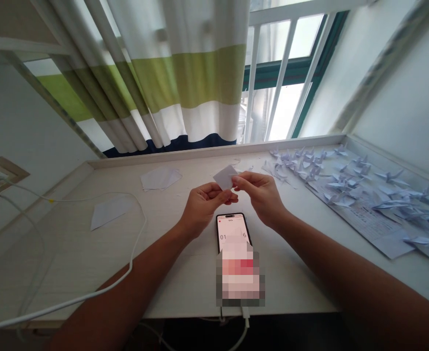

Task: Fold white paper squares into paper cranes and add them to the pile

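Note:
A small folded piece of white paper is held up above the desk between both hands. My left hand pinches its lower edge between thumb and fingers. On the right side, my right hand grips the paper's edge with thumb and forefinger. Below the hands lies a phone with a lit screen, partly blurred out, and a cable at its bottom end. Many folded white paper cranes crowd the right part of the desk.
Flat white sheets lie at the back left, with another sheet nearer. A white cable loops across the left side and over my left forearm. Under the cranes is a printed sheet. A raised rim bounds the desk.

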{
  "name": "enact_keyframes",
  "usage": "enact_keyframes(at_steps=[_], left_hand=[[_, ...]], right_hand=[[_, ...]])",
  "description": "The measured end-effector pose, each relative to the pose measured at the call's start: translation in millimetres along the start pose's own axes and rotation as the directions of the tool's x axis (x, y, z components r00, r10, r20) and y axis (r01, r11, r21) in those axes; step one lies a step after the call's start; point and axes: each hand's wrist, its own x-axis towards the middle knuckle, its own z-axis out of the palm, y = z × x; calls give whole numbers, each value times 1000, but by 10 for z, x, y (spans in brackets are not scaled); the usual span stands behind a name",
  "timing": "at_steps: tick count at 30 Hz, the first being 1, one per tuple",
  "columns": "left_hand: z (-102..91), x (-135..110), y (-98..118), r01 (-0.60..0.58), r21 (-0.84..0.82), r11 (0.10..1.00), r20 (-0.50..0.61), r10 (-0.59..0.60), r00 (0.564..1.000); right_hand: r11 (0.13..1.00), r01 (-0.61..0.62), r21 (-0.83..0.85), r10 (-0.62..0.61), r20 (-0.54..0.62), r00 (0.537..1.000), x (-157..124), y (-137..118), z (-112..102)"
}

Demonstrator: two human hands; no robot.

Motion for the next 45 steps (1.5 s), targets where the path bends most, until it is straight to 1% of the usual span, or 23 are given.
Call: enact_keyframes(at_steps=[2, 4, 7, 9, 11, 13, 15, 17, 20, 22, 24, 30, 33, 35, 37, 39, 43, 45], left_hand=[[-19, -1, 27, 40, 17, 999, -3, -40, 999], [-33, -4, 51, 89, 32, 996, 1, -89, 996], [-37, -11, 63, 178, 47, 983, 20, -179, 984], [-40, -11, 55, 240, 57, 969, 38, -242, 969], [-56, -3, 37, 274, 78, 958, 70, -280, 957], [-86, 12, 16, 279, 115, 953, 131, -293, 947], [-124, 29, -1, 275, 142, 951, 206, -300, 932], [-157, 42, -9, 279, 138, 950, 271, -307, 912], [-191, 50, 3, 315, 94, 945, 321, -328, 889], [-208, 50, 20, 344, 69, 936, 336, -347, 876], [-224, 50, 37, 360, 44, 932, 348, -352, 869], [-246, 57, 41, 406, -55, 912, 371, -359, 856], [-228, 46, 32, 414, -88, 906, 360, -359, 861], [-208, 35, 35, 399, -78, 914, 359, -348, 866], [-189, 28, 42, 379, -55, 924, 351, -337, 874], [-171, 28, 42, 349, -37, 936, 319, -320, 892], [-120, 36, -4, 244, -12, 970, 216, -236, 948], [-82, 29, -38, 193, 4, 981, 157, -192, 969]], right_hand=[[1000, 9, 18, -9, 20, 1000, 26, 17, -25], [999, 47, 4, -47, 42, 998, 59, 23, -67], [987, 125, -96, -119, 74, 990, 95, -10, -137], [963, 181, -199, -154, 145, 977, 99, -54, -169], [930, 197, -311, -120, 248, 961, 89, -96, -183], [897, 190, -400, -71, 293, 954, 76, -120, -186], [893, 171, -417, -36, 314, 949, 70, -123, -190], [926, 136, -353, -3, 351, 937, 76, -113, -203], [982, 37, -186, 44, 412, 910, 96, -98, -234], [995, -28, -94, 66, 438, 896, 107, -95, -248], [997, -63, -45, 76, 444, 893, 110, -89, -252], [993, -105, 59, 71, 422, 904, 101, -36, -233], [991, -96, 91, 45, 453, 890, 98, -33, -232], [990, -99, 105, 38, 472, 881, 94, -38, -229], [988, -108, 114, 44, 462, 886, 88, -36, -216], [988, -110, 111, 56, 407, 912, 84, -20, -192], [992, -85, 96, 62, 224, 973, 91, 21, -148], [999, 11, 36, -14, 100, 995, 92, 14, -149]])
